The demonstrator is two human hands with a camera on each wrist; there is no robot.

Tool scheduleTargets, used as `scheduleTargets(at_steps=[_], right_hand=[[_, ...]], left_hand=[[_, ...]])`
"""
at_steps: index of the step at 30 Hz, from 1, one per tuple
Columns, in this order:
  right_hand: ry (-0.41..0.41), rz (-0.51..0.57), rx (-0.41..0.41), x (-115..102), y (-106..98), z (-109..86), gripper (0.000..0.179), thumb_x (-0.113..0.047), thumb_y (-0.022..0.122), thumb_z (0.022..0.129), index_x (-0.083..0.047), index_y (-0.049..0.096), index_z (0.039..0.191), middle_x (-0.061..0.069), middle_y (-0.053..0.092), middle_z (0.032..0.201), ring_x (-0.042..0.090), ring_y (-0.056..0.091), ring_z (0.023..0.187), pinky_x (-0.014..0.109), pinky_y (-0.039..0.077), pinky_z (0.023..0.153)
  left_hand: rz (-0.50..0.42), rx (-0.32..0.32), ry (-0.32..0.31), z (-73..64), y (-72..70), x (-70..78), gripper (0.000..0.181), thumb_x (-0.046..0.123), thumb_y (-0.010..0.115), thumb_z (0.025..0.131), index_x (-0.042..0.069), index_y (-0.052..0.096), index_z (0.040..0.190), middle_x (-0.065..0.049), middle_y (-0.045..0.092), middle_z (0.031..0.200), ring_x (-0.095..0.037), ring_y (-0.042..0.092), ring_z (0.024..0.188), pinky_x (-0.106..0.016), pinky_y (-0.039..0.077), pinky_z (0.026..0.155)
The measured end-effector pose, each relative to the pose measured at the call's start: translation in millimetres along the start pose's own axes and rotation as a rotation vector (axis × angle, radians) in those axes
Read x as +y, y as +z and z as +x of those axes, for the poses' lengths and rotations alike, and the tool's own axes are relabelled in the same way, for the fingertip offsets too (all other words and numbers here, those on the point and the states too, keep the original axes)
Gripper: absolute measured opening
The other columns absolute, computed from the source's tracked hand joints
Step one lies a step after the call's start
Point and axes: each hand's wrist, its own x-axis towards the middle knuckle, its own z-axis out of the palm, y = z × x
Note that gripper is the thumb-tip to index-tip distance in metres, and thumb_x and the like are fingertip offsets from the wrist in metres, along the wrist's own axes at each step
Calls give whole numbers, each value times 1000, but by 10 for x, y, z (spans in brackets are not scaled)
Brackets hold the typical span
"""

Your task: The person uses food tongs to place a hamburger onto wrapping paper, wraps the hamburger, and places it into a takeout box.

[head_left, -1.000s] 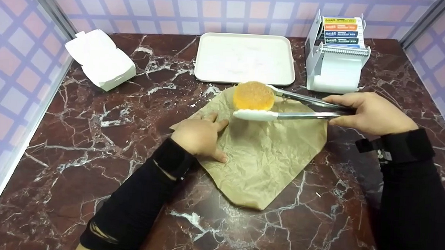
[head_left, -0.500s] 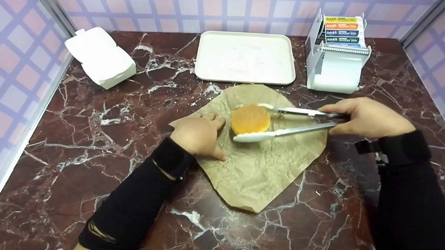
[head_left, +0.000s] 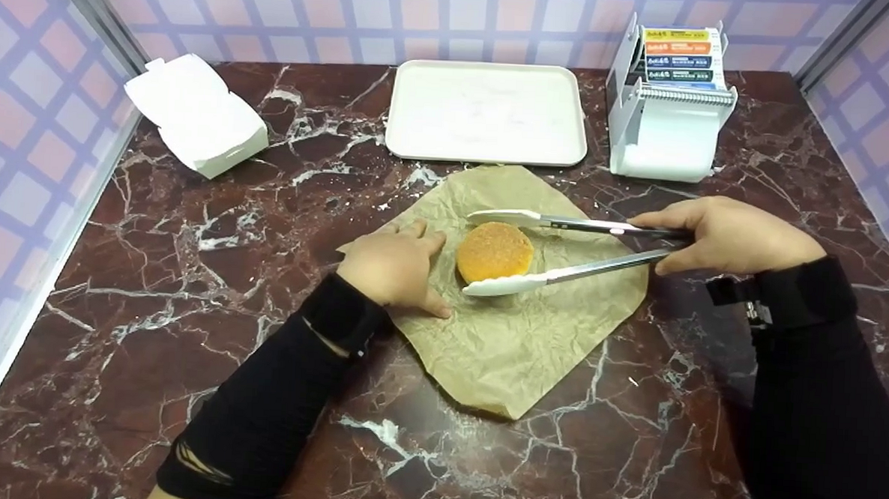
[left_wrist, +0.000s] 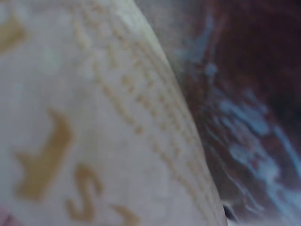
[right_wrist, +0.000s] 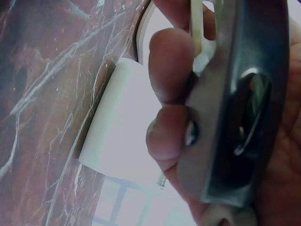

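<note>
A round golden bun (head_left: 494, 252) lies on a sheet of brown wrapping paper (head_left: 508, 350). My right hand (head_left: 741, 232) grips metal tongs (head_left: 601, 270) with white scalloped heads. The tongs are spread, one head right at the bun's near edge and the other apart from it on the far side. In the right wrist view, fingers curl round the tongs' handle (right_wrist: 249, 108). My left hand (head_left: 395, 266) rests with spread fingers on the paper's left edge. A pale sheet with tan printed marks (left_wrist: 117, 113) fills much of the left wrist view.
A cream tray (head_left: 488, 113) stands at the back. To its right is a white dispenser (head_left: 678, 143) with coloured label rolls. An opened white carton (head_left: 202, 119) sits at the back left. Tiled panels (head_left: 30, 111) border the dark marbled counter (head_left: 188, 268).
The tongs brought the bun nearer along the paper and lower. Their heads have since spread, and the far one has come away from the bun. The left hand stayed in place.
</note>
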Motion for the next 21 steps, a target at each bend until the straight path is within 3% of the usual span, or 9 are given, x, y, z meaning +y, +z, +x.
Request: scheduleTargets(at_steps=[3,10,13,16,19,21], right_hand=[[10,8,-7,0,-6,-7,66,-31,86,88,-43,60,147,3,64,147,16,64,92,34,52,85],[-12,6,6,-16,-21,-18,70,-32,87,86,-38,59,150,6,63,150,21,61,115,48,49,103],[-16,9,18,-18,-26,-29,71,-33,88,86,-37,58,151,5,62,151,21,63,111,44,50,101],[-3,60,33,-23,-34,-42,70,-34,88,86,-39,59,149,3,66,144,18,66,82,36,57,77],[-1,117,71,-21,-34,-46,69,-34,89,86,-42,59,148,2,68,133,13,53,52,32,52,51],[-9,139,104,-19,-27,-37,69,-33,89,86,-42,59,148,3,69,128,12,49,48,32,49,46]], left_hand=[[2,8,4,-3,4,-4,122,80,78,72,25,27,168,-7,17,178,-40,20,162,-90,39,94],[-6,22,18,2,2,-13,122,79,79,72,24,29,168,-9,19,177,-43,24,160,-80,40,108],[-6,22,21,-1,-5,-9,122,79,79,72,24,28,168,-10,19,177,-43,26,160,-76,40,113],[-9,23,20,-3,-11,-3,122,78,80,71,24,29,168,-10,19,177,-43,26,160,-75,40,114],[-14,13,14,3,-12,2,122,78,80,71,24,28,168,-9,18,177,-44,25,160,-78,39,111],[-18,-1,6,8,-13,6,122,78,80,71,26,27,168,-8,16,178,-44,23,160,-83,39,107]])
